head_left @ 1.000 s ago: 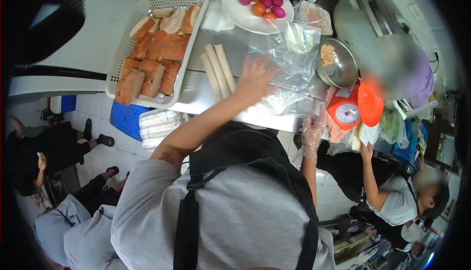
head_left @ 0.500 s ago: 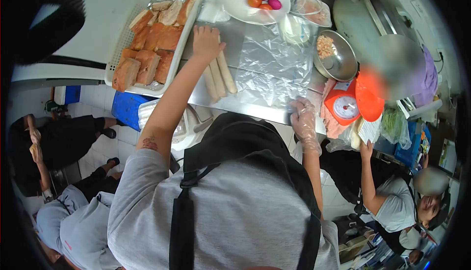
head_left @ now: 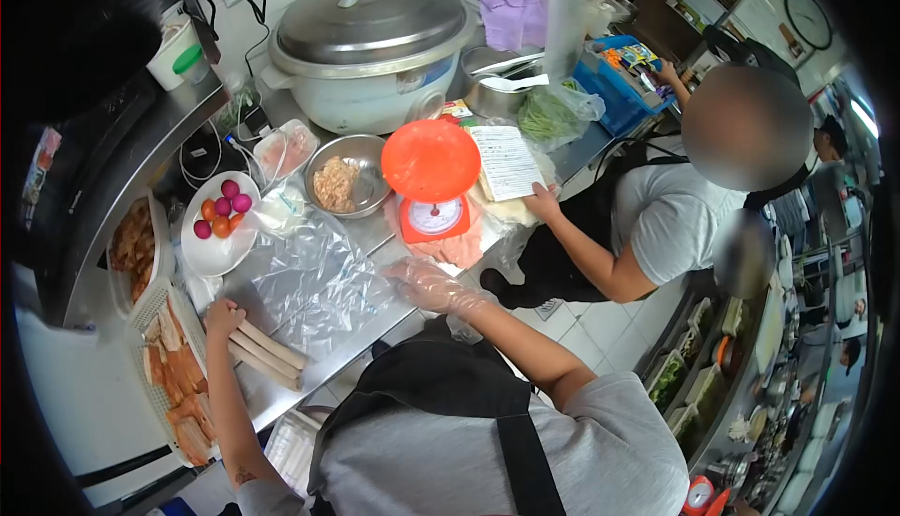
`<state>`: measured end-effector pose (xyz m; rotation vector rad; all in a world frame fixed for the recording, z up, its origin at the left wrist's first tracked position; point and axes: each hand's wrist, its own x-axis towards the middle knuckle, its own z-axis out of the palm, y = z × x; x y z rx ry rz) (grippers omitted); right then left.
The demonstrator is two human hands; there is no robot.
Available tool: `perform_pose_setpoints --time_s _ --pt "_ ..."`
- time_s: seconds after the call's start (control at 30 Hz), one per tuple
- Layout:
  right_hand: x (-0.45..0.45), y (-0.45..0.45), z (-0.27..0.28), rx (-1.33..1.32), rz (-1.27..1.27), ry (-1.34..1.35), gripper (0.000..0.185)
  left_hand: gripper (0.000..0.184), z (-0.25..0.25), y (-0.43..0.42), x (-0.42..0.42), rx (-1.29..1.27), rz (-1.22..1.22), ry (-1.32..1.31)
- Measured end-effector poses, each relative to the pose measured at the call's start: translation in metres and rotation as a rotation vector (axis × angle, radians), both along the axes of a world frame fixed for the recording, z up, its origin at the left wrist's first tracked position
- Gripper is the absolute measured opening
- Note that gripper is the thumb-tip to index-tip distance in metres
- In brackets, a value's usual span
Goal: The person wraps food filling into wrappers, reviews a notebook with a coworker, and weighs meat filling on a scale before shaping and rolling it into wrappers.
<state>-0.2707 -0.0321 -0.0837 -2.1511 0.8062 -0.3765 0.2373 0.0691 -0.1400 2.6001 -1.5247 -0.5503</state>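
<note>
Using the clear plastic sheet [head_left: 323, 277] as the reference point, locate all items on and about the metal worktop [head_left: 349, 345]. The pale rolls [head_left: 267, 355] lie side by side to the near left of the sheet, close to the worktop's front edge. The left hand [head_left: 225, 317], bare, is at the far ends of the rolls, left of the sheet; its fingers are curled narrow against the roll ends. Firmness of grip cannot be told. The right hand [head_left: 427, 284], in a clear glove, is at the right margin of the sheet, palm down, fingers extended and close together; whether it pinches any film cannot be told.

Left of the sheet, past the rolls, a white basket [head_left: 141, 355] contains browned meat slabs [head_left: 176, 366]. Beyond the sheet, toward the left, a white plate [head_left: 204, 255] carries purple and orange eggs [head_left: 223, 207]. Directly beyond the sheet, a steel bowl [head_left: 373, 177] contains a chopped pinkish mixture [head_left: 335, 184]. Right of the bowl, beyond the sheet's right side, an orange scale [head_left: 435, 220] rests on a pink cloth [head_left: 457, 250]. Farther to the sheet's right, a co-worker [head_left: 656, 207] holds a notebook [head_left: 507, 162].
</note>
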Motion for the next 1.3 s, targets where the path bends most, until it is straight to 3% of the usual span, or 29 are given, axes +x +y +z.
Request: perform_pose_setpoints --time_s 0.03,0.23,0.3,0.4,0.47,0.5,0.53,0.7,0.8,0.87,0.93,1.03,1.07,1.1,1.13,1.23,1.3 --pt "0.0 0.0 0.002 -0.007 0.01 -0.013 0.049 0.038 -0.001 0.001 0.001 0.0 0.002 0.041" --pt "0.002 -0.001 -0.013 -0.007 0.057 -0.063 0.046 0.053 0.013 0.0 -0.047 0.214 0.078 -0.479" --pt "0.003 -0.003 -0.014 -0.004 0.097 -0.065 0.046 0.057 -0.02 -0.001 -0.024 0.244 0.05 -0.464" --pt "0.012 -0.005 -0.005 0.031 0.108 -0.095 0.042 0.055 0.023 -0.003 -0.053 0.231 0.062 -0.442" --pt "0.018 -0.002 0.001 0.07 0.087 -0.117 0.04 0.037 0.052 0.0 -0.077 0.056 0.106 -0.436" --pt "0.021 0.001 0.006 0.076 0.088 -0.118 0.039 0.032 0.055 -0.001 -0.087 -0.015 0.238 -0.4" --pt "0.026 0.001 0.013 0.083 0.088 -0.121 0.039 0.038 0.059 0.007 -0.096 -0.093 0.205 -0.41" --pt "0.046 0.008 -0.004 0.151 0.089 -0.202 0.036 0.057 0.069 0.013 -0.138 0.093 0.38 -0.383" --pt "0.047 0.022 -0.021 0.177 0.131 -0.208 0.036 0.06 0.054 0.012 -0.136 -0.022 0.432 -0.371" --pt "0.046 0.034 -0.033 0.209 0.131 -0.221 0.035 0.064 0.02 0.016 -0.119 -0.111 0.32 -0.362" --pt "0.04 0.039 -0.045 0.123 0.137 -0.181 0.028 0.07 0.003 0.015 -0.114 -0.153 0.336 -0.315" --pt "0.024 0.036 -0.038 0.039 0.063 -0.142 0.028 0.074 0.024 0.021 -0.13 -0.197 0.328 -0.256" --pt "0.016 0.034 -0.034 0.035 0.033 -0.146 0.028 0.077 0.037 0.028 -0.143 -0.301 0.285 -0.246" --pt "0.008 0.037 -0.028 0.036 -0.014 -0.162 0.028 0.077 0.02 0.034 -0.136 -0.392 0.212 -0.29" --pt "-0.015 0.033 -0.017 0.001 -0.153 -0.178 0.028 0.073 0.001 0.032 -0.139 -0.573 0.175 -0.166" --pt "-0.053 0.045 -0.018 0.03 -0.381 -0.238 0.03 0.052 0.064 0.008 -0.201 -0.729 -0.023 0.097" --pt "-0.068 0.066 -0.01 0.107 -0.58 -0.257 0.031 0.043 0.073 -0.023 -0.243 -0.791 -0.148 0.391"
